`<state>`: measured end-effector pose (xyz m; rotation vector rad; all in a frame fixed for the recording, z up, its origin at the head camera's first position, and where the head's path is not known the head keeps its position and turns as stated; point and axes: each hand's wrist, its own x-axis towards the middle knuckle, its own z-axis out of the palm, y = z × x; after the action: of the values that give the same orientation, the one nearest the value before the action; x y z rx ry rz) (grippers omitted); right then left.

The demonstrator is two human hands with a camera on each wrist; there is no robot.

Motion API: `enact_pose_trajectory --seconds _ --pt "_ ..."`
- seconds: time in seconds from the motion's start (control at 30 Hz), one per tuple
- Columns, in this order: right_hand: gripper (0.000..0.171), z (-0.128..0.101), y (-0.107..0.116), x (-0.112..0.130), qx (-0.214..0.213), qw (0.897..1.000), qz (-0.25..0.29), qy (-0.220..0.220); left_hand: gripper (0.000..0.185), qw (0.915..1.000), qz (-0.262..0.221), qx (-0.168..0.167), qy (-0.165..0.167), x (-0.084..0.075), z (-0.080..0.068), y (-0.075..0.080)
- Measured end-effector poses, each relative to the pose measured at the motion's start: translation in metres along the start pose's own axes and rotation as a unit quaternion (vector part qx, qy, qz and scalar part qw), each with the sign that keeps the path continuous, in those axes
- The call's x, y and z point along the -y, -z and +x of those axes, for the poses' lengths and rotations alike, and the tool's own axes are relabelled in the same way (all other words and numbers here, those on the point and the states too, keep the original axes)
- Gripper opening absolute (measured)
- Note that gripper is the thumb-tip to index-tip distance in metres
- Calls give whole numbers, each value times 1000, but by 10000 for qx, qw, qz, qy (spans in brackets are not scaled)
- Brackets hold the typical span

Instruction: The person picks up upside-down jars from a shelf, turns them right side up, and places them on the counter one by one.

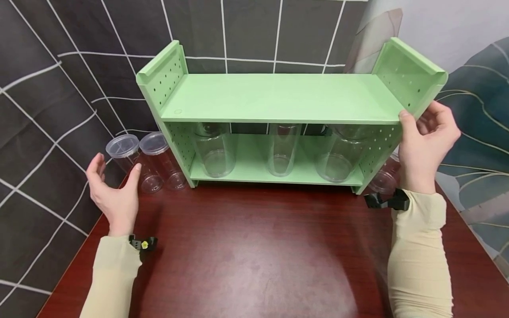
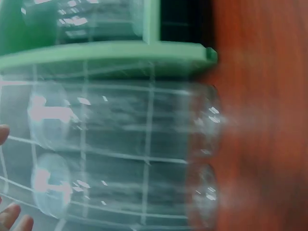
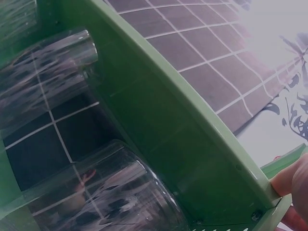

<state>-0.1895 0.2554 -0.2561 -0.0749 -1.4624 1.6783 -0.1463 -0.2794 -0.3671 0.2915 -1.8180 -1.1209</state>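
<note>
A light green two-tier shelf [image 1: 278, 98] stands on the table against the tiled-pattern backdrop. My right hand [image 1: 429, 143] grips its right side panel at the upper board's front corner, thumb in front and fingers around the outer side. In the right wrist view that thumb [image 3: 291, 180] lies on the green edge. My left hand [image 1: 118, 198] is held with thumb and fingers spread, in front of two clear lidded jars [image 1: 122, 145] left of the shelf. The left wrist view is blurred; fingertips [image 2: 10, 215] show near the lids, apart from them.
Three clear jars, at left [image 1: 216, 159], middle [image 1: 281, 160] and right [image 1: 338, 161], stand on the lower board. Another clear jar [image 1: 385, 176] is partly hidden behind my right wrist. The reddish-brown table [image 1: 254, 247] extends forward; dark grid-patterned sheeting [image 1: 43, 132] borders the left.
</note>
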Motion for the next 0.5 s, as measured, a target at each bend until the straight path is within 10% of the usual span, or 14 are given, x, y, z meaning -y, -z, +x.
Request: enact_pose_trajectory --seconds 0.17,0.5 --pt "32 1 0 -2 33 10000 -15 0 59 9985 -515 -45 -205 -48 -10 -1" --pt "32 1 1 -2 24 9999 -103 -39 60 9919 -1083 377 -553 -79 -32 -13"
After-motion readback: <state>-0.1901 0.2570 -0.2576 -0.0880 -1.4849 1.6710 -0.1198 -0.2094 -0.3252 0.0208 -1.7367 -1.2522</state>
